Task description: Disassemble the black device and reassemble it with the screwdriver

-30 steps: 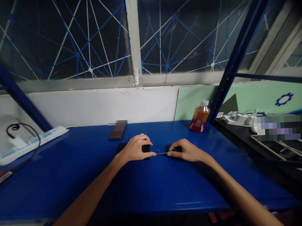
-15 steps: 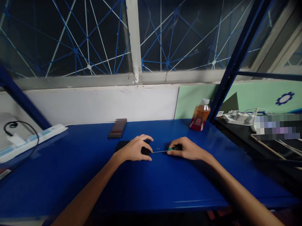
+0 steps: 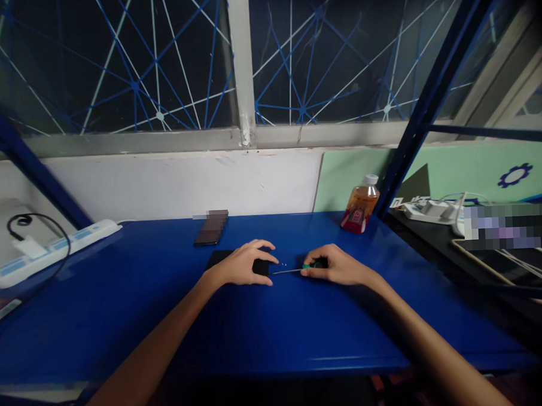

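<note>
My left hand (image 3: 242,265) lies over a flat black device (image 3: 220,257) on the blue table (image 3: 213,325), fingers curled round its right end. My right hand (image 3: 336,265) is closed on a small screwdriver (image 3: 292,270) with a green and black handle. Its thin shaft lies level and points left, with the tip at the black device's right edge, by my left fingertips. Two tiny pale specks, perhaps screws (image 3: 283,263), lie on the table just above the shaft.
A dark phone (image 3: 210,228) lies behind the device. An amber bottle (image 3: 360,205) with a white cap stands at the back right. A white power strip (image 3: 48,251) with a black cable sits at the left. Chargers and cables (image 3: 437,210) crowd the dark bench at the right.
My left index finger has lifted and stretched out a little over the device. The view has drifted slightly; the screwdriver stays at the device's edge.
</note>
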`<state>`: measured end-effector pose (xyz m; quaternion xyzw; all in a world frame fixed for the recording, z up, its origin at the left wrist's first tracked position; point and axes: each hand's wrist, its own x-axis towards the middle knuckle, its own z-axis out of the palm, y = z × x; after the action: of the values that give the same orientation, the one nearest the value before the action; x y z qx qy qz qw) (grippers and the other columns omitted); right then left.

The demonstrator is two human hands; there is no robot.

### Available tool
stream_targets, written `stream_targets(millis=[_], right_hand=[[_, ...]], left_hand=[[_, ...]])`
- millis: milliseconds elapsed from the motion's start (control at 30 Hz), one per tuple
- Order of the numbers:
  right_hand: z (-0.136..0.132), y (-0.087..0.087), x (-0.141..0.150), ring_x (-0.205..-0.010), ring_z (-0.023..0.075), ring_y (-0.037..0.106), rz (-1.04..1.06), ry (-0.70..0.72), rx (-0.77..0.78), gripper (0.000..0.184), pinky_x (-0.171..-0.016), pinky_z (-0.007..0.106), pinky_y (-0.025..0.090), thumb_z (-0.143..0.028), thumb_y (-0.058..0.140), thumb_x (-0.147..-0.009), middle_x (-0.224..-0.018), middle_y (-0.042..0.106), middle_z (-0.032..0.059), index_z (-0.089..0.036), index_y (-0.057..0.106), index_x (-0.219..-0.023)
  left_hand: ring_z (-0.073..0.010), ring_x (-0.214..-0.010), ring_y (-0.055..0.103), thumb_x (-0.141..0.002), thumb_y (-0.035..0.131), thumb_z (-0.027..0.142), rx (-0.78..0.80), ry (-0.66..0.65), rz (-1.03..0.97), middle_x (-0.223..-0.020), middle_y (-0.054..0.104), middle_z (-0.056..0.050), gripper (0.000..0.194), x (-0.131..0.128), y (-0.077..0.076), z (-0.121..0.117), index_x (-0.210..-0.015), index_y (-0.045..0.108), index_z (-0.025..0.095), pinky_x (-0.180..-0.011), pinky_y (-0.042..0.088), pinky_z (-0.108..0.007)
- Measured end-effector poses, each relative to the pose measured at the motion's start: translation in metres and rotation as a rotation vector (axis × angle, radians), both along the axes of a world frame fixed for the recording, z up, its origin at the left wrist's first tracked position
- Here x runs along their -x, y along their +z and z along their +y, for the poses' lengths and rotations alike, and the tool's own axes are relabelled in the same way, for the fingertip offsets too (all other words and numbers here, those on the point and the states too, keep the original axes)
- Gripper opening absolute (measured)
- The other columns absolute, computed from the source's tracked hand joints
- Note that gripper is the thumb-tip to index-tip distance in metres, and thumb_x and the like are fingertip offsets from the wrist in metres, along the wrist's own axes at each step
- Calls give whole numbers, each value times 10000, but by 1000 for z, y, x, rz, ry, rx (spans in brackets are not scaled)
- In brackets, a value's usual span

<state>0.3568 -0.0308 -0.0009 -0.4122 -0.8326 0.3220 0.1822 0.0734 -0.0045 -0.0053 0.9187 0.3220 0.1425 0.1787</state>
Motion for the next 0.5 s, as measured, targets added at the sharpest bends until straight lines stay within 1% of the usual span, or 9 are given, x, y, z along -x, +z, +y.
stream_targets(millis=[133, 233, 333, 500], right_hand=[[0, -1, 0, -568, 110, 456, -2, -5, -1, 338, -540, 249, 324, -488, 596, -845, -670, 630, 2, -173, 719, -834], [1, -2, 0, -565, 111, 457, -14, -3, -8, 351, -534, 248, 323, -497, 585, -852, -670, 630, 3, -171, 715, -834], [2, -2, 0, -563, 111, 458, -14, 1, -11, 363, -536, 248, 323, -504, 571, -859, -669, 631, 2, -170, 712, -828], [1, -2, 0, -562, 109, 456, -10, 1, -15, 361, -536, 247, 320, -493, 564, -865, -668, 631, 3, -166, 709, -819]], left_hand=[[-354, -1297, 432, -748, 700, 561, -3, 29, 41, -1455, 432, -60, 633, -1, -2, 0, -1330, 527, 381, -1003, 408, -530], [-375, -1348, 361, -748, 677, 614, -33, 41, 80, -1503, 373, -72, 726, -2, -5, 0, -1395, 445, 381, -1035, 350, -576], [-379, -1362, 341, -741, 681, 624, -46, 32, 82, -1513, 363, -70, 750, -3, -7, 0, -1405, 428, 384, -1052, 319, -587], [-382, -1353, 352, -718, 713, 606, -8, 39, 79, -1513, 360, -50, 755, -3, -6, 1, -1393, 435, 413, -1044, 327, -588]])
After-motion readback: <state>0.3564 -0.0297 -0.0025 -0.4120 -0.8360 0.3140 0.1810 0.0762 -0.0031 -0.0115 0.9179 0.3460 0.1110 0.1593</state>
